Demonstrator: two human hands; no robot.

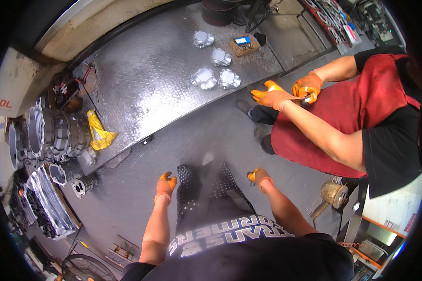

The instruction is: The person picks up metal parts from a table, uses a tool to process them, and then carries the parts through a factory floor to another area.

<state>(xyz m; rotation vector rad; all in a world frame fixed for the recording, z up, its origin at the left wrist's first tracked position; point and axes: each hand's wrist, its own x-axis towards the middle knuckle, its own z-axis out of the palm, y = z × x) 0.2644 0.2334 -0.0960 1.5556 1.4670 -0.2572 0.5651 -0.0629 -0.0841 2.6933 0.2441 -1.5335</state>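
My left hand (166, 185), in an orange glove, hangs beside my dark, white-dotted trousers (185, 187). Its fingers are loosely bent and apart, with nothing seen in them. On the other side of my legs, my right hand (259, 177), gloved in orange too, has its fingers curled in. A small dark patch shows at those fingers; whether it is an object or part of the glove is unclear. Neither hand touches the metal platform (140, 98) ahead, where several silver cast metal housings (203, 78) stand.
At the right, a person in a red apron (333, 112) works with orange-gloved hands (286, 95). A tray of small parts (244, 44) and a black bucket (218, 13) stand far off. Leftward are a yellow bag (98, 131), large metal castings (42, 126) and a fan (86, 268).
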